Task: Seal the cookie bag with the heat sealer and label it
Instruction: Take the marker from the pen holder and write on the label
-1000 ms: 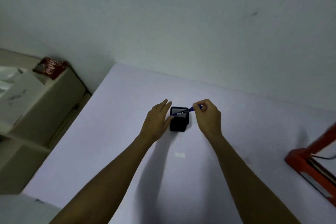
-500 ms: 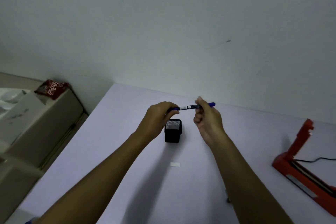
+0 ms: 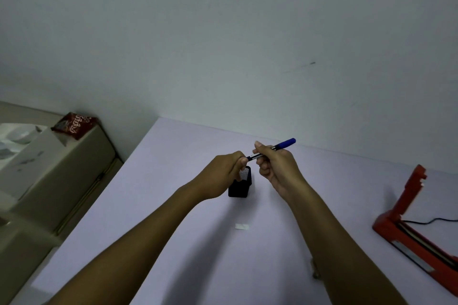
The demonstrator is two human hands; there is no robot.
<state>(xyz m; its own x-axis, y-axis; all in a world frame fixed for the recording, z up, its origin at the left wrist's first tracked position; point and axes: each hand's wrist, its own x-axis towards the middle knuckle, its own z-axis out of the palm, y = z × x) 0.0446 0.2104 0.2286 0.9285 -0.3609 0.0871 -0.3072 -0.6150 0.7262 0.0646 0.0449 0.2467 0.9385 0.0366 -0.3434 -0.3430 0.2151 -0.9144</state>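
Gripping one blue pen point(image 3: 272, 148) above the black holder point(image 3: 240, 186), both hands point(image 3: 250, 168) are closed.

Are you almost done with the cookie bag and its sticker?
Not yet. Both hands, left hand and right hand, hold the blue pen over the black pen cup. The small white label lies blank-looking on the table. The red heat sealer stands open; no bag is in it.

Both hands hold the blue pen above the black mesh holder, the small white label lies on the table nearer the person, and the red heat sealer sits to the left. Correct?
Not quite: the head view shows the red heat sealer at the right edge of the table, not the left. The rest holds: left hand and right hand on the blue pen, black mesh holder, white label.
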